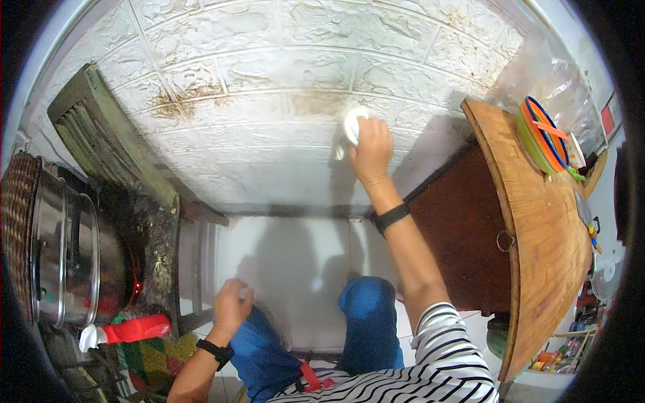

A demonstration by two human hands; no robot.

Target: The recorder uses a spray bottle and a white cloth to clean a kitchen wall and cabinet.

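Observation:
My right hand (373, 151) grips a white cloth (351, 126) and holds it against the white brick-patterned wall (242, 123). Just left of the cloth, a faint brown stain (315, 102) shows on the wall. Darker brown marks (174, 103) spread along the joints farther left. My left hand (233, 306) hangs above my left knee, empty, with its fingers loosely curled and the thumb apart. A red spray bottle (136, 329) with a white head lies at the lower left, apart from that hand.
On the left, a stainless steel steamer pot (75, 257) stands on a worn wooden chair (161, 252). To the right is a wooden table (544, 242) carrying stacked colourful plastic baskets (536, 138). A clear plastic sheet (549, 85) covers the wall behind it.

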